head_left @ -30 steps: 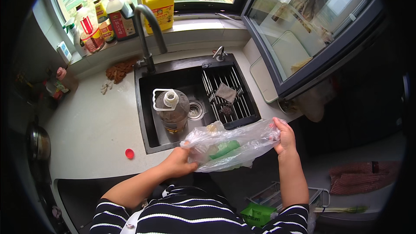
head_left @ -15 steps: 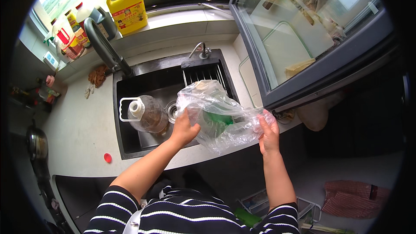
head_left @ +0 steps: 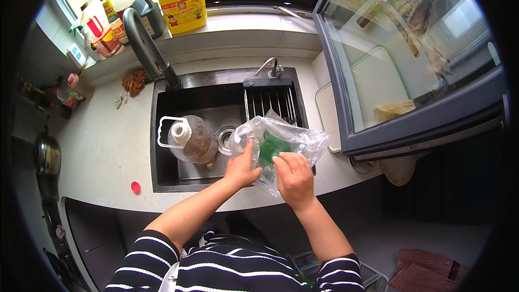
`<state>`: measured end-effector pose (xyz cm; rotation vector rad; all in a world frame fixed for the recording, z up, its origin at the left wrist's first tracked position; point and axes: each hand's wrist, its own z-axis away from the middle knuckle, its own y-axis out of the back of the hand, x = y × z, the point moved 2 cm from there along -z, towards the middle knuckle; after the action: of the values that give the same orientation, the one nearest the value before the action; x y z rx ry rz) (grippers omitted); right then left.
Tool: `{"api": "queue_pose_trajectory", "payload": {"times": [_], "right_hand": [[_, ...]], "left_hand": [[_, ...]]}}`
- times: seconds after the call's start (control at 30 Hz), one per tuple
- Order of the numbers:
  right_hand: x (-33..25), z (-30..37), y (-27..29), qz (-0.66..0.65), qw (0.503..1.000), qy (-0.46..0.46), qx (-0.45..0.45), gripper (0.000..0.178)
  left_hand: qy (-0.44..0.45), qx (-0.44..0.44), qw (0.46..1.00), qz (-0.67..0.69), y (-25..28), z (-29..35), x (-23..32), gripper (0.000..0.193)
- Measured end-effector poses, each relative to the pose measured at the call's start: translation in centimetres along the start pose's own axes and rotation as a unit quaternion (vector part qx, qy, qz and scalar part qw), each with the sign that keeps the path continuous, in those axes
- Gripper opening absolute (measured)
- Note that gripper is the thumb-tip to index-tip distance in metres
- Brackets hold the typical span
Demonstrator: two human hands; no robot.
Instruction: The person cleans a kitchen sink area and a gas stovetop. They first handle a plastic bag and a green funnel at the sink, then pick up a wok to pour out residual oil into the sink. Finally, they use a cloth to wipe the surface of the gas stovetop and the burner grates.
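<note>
Over the right front of the black sink point(head_left: 216, 103), I hold a crumpled clear plastic bag point(head_left: 311, 141). My left hand point(head_left: 241, 170) is closed on the bag's left side. My right hand point(head_left: 295, 180) is closed at a flat green item point(head_left: 272, 146) that shows in the middle of the bag; its fingertips meet the item's lower right edge. What kind of item it is, I cannot make out. A large clear plastic jug point(head_left: 195, 141) with a white handle and an uncapped neck leans in the sink, left of the drain point(head_left: 225, 139).
A dark faucet point(head_left: 141, 38) arches over the sink's left. The drying rack point(head_left: 270, 103) spans its right side. The open window sash point(head_left: 346, 124) juts in at right. A red cap point(head_left: 135, 187) lies on the left counter point(head_left: 102, 151). A yellow jug point(head_left: 184, 8) and bottles line the sill.
My right hand has left the bag's right end and moved left to the green item. The bag has bunched up, and more of the green shows. The whole view has shifted slightly.
</note>
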<state>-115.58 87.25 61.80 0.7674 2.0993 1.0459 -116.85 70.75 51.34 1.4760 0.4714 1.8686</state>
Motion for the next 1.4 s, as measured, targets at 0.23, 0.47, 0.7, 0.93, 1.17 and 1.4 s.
{"api": "queue_pose_trajectory", "payload": {"times": [0.23,0.47,0.7,0.93,1.17,1.4], "right_hand": [[6.2,-2.3,-9.6,0.104,0.974,0.073,-0.188,0.022],[8.0,-3.0,-6.3,0.14,0.955,0.108,-0.239,0.016],[6.7,-2.2,-1.8,0.131,0.96,0.094,-0.23,0.009],[5.0,-2.1,0.8,0.109,0.966,0.087,-0.218,0.008],[4.8,-0.5,2.9,0.16,0.95,0.081,-0.256,0.008],[5.6,1.3,4.9,0.129,0.955,0.047,-0.262,0.011]], "left_hand": [[0.015,-0.033,0.997,-0.062,0.3,1.1,-0.2,0.082],[0.061,-0.076,0.981,-0.17,1.9,2.4,-1.5,0.073],[-0.039,-0.063,0.963,-0.258,5.0,7.2,6.5,0.06],[-0.228,0.191,0.905,-0.305,4.3,4.1,9.8,0.045],[-0.149,0.078,0.95,-0.263,3.8,0.8,6.5,0.018],[-0.127,0.164,0.942,-0.265,4.6,-0.7,4.9,0.017]]}}
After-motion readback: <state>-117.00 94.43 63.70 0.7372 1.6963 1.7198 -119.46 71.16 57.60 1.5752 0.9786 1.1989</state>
